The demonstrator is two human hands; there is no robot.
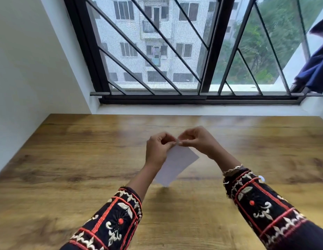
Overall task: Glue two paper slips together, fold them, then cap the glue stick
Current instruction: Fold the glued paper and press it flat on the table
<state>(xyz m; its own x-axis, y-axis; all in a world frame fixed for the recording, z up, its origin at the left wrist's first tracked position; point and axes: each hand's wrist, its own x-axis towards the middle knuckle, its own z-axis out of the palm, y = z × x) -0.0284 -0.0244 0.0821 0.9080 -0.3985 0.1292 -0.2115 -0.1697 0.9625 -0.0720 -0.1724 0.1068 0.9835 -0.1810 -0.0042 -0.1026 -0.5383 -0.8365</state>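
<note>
A white paper slip (177, 164) hangs in the air above the wooden table (67, 159), tilted, its lower corner pointing toward me. My left hand (157, 148) and my right hand (196, 140) meet at the slip's upper edge and pinch it between thumb and fingertips. Only one sheet can be told apart; whether a second slip lies against it is unclear. No glue stick or cap shows in this view. Both forearms wear dark embroidered sleeves.
The table runs back to a white sill under a barred black-framed window (175, 51). A white wall (21, 69) stands at the left. Dark blue cloth (315, 69) hangs at the far right by the window.
</note>
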